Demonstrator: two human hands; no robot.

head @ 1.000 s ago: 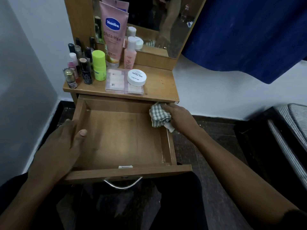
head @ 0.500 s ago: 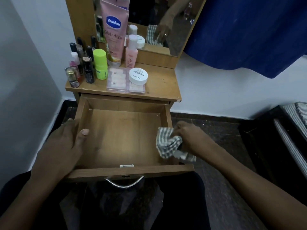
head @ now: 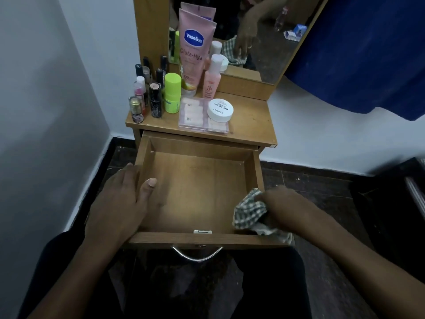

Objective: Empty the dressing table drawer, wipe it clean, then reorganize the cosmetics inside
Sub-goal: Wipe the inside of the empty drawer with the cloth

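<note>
The wooden drawer [head: 197, 189] is pulled out with nothing inside it. My left hand [head: 119, 203] grips its left wall, thumb inside. My right hand [head: 282, 208] is shut on a checked cloth [head: 249, 209] pressed against the drawer's near right corner. The cosmetics stand on the table top [head: 250, 125]: a pink Vaseline tube [head: 195, 51], a pink bottle [head: 212, 77], a green stick [head: 172, 93], a white nail polish remover jar [head: 220, 110] on a clear palette [head: 197, 116], and several small bottles [head: 147, 93] at the left.
A mirror [head: 259, 31] rises behind the table and reflects my hand with the cloth. A white wall [head: 46, 111] stands close on the left. A blue curtain [head: 363, 49] hangs at the right. A metal handle [head: 197, 254] sticks out from the drawer front.
My right hand has dragged the cloth from the drawer's far right corner along the right wall down to the near right corner. My left hand stays on the left wall.
</note>
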